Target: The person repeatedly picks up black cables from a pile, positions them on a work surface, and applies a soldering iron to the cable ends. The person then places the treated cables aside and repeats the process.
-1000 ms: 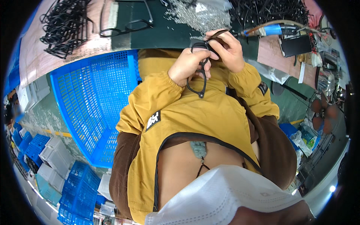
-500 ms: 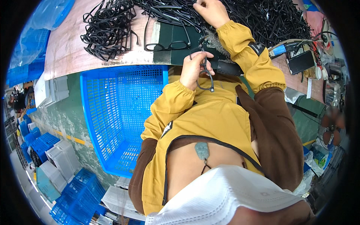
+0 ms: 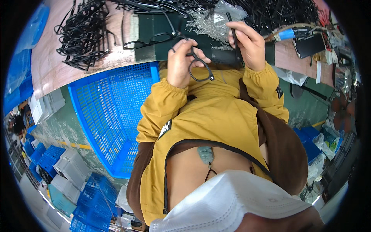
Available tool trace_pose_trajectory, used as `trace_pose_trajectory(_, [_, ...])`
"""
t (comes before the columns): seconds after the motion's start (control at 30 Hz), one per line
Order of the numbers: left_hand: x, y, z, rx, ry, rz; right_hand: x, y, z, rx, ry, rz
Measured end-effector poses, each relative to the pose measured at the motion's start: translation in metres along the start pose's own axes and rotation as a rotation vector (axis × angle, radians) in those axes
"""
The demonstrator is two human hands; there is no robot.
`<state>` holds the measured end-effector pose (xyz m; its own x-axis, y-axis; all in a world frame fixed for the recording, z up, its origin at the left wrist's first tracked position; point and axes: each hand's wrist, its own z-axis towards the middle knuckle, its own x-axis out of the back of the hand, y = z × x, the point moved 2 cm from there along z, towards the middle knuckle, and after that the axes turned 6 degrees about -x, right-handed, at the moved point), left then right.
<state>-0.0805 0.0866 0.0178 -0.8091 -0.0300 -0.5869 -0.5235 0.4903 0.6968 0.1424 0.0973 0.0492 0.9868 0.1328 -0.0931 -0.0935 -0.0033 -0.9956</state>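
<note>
My left hand [image 3: 181, 65] is closed around a black eyeglass frame [image 3: 211, 73], which hangs over the table's front edge above my lap. In my right hand [image 3: 249, 45], a thin black temple arm [image 3: 234, 35] is pinched upright between thumb and fingers. The two pieces are apart. Beyond my left hand, another eyeglass frame [image 3: 148, 41] lies on a dark green mat [image 3: 148, 24]. Small shiny metal bits [image 3: 203, 26] are heaped between my hands and the back of the table, beside a clear plastic bag [image 3: 228, 11].
Stacked black frames [image 3: 85, 36] stand on the table's left; a large heap of black temple arms [image 3: 284, 15] spreads at back right. A dark phone [image 3: 310, 45] lies at the right. Under the table's edge, a blue plastic basket [image 3: 98, 116] stands left of my lap.
My right hand has come back from the heap toward my left hand, now with a temple arm in it. My left hand still holds the frame. The view has shifted slightly.
</note>
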Motion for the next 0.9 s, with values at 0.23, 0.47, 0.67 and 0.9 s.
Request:
trace_pose_trajectory(0.23, [-0.038,-0.03,-0.001,-0.379,0.022,-0.086,0.041,-0.008,-0.065,0.373,0.121,-0.381])
trace_pose_trajectory(0.47, [-0.052,-0.082,-0.01,-0.81,0.088,0.18,0.043,0.036,-0.06,0.095,0.254,-0.271])
trace_pose_trajectory(0.67, [-0.041,-0.101,-0.027,-0.958,-0.102,0.468,0.047,0.053,-0.055,0.011,0.206,-0.123])
trace_pose_trajectory(0.9, [-0.045,-0.105,-0.027,-1.001,-0.073,0.503,0.042,0.045,-0.054,-0.067,0.23,-0.158])
